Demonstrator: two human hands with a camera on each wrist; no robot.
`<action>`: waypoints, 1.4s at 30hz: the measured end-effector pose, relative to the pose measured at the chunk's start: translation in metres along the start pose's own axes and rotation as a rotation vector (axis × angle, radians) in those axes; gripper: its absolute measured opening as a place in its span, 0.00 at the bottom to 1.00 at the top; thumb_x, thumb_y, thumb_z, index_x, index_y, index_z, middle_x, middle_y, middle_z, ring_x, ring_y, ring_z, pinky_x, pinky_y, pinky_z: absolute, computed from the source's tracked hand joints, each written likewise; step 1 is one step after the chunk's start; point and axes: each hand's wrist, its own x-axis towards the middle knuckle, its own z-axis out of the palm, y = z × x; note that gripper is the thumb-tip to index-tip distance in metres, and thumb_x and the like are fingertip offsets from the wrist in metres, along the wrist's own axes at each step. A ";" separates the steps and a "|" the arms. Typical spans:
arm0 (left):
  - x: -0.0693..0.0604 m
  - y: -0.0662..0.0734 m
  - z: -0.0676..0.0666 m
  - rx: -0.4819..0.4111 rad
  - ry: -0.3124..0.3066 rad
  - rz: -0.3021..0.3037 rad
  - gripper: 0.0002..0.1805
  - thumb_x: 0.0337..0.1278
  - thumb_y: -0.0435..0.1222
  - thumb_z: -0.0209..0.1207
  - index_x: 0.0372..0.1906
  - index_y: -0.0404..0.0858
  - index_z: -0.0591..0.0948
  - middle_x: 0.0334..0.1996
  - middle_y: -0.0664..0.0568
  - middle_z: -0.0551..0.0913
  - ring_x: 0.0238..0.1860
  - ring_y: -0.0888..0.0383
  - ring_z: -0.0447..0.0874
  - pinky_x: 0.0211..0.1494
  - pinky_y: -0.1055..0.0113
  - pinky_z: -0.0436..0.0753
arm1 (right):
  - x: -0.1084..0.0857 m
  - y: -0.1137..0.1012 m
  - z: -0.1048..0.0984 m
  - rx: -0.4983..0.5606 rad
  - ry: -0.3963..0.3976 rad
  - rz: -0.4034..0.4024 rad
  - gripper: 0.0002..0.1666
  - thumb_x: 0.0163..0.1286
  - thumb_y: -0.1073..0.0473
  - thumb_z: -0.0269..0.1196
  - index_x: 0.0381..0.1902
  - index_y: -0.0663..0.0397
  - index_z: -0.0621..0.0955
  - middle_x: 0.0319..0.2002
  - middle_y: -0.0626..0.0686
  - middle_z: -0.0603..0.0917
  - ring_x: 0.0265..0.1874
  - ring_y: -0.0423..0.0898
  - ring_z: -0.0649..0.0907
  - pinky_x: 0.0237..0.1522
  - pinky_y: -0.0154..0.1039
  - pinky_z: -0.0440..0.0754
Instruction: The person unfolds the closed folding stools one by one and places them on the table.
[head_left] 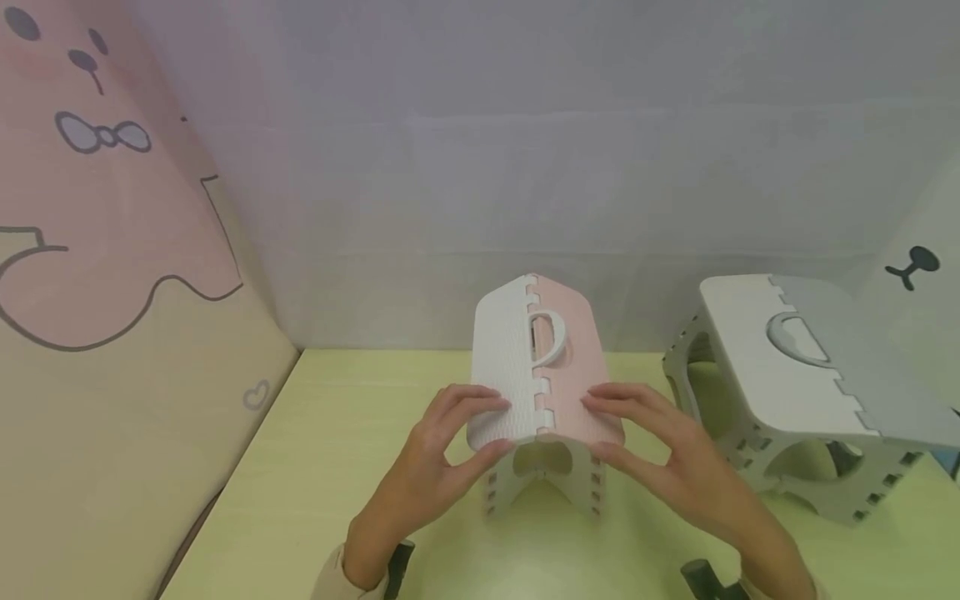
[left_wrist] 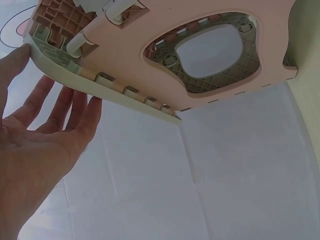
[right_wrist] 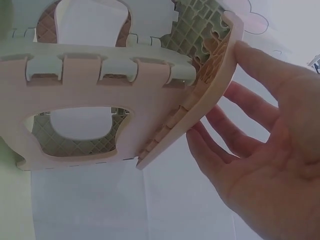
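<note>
A small folding stool [head_left: 501,350], one seat half white and the other pink, stands partly folded on the table. Its seat rises to a ridge at the middle hinge, where a white handle [head_left: 558,337] sits. My left hand [head_left: 431,467] holds the white half at its near corner, thumb at the front edge and bent fingers on top. On the pink half my right hand [head_left: 682,458] holds the matching corner the same way. Both wrist views show the ribbed underside and a pink leg panel [left_wrist: 125,55] with an oval opening; fingertips touch the seat's outer face.
To the right stands a larger folding stool [head_left: 750,358] with a flat white and grey seat, fully unfolded. Both stools are on a light yellow-green table [head_left: 300,467]. A pale curtain [head_left: 450,167] hangs behind, and a printed cloth with a pink bear [head_left: 112,208] covers the left side.
</note>
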 end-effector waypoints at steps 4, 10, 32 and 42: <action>0.001 -0.001 0.000 -0.001 0.011 0.012 0.20 0.62 0.34 0.71 0.58 0.38 0.82 0.59 0.50 0.78 0.62 0.52 0.75 0.61 0.65 0.81 | 0.002 0.001 0.000 0.010 0.015 -0.052 0.35 0.54 0.74 0.76 0.62 0.55 0.83 0.60 0.53 0.81 0.63 0.45 0.78 0.64 0.27 0.73; 0.001 -0.002 -0.001 0.012 0.022 0.039 0.19 0.62 0.34 0.71 0.57 0.37 0.84 0.58 0.49 0.80 0.61 0.51 0.76 0.61 0.65 0.81 | 0.004 -0.001 -0.002 0.005 -0.003 -0.029 0.35 0.56 0.74 0.75 0.63 0.53 0.83 0.62 0.51 0.80 0.63 0.44 0.77 0.64 0.27 0.73; 0.000 -0.003 0.000 0.056 0.006 0.074 0.18 0.69 0.42 0.65 0.58 0.37 0.84 0.59 0.48 0.80 0.62 0.50 0.75 0.57 0.65 0.82 | 0.000 -0.002 -0.003 -0.077 -0.035 -0.045 0.37 0.55 0.74 0.75 0.64 0.52 0.83 0.63 0.51 0.79 0.63 0.44 0.77 0.61 0.25 0.74; 0.000 -0.003 0.000 0.073 0.009 0.109 0.19 0.71 0.42 0.63 0.58 0.36 0.85 0.58 0.48 0.80 0.60 0.50 0.75 0.56 0.65 0.82 | 0.001 -0.001 -0.002 -0.078 -0.028 -0.111 0.32 0.62 0.66 0.74 0.65 0.51 0.82 0.64 0.53 0.79 0.62 0.46 0.78 0.63 0.27 0.74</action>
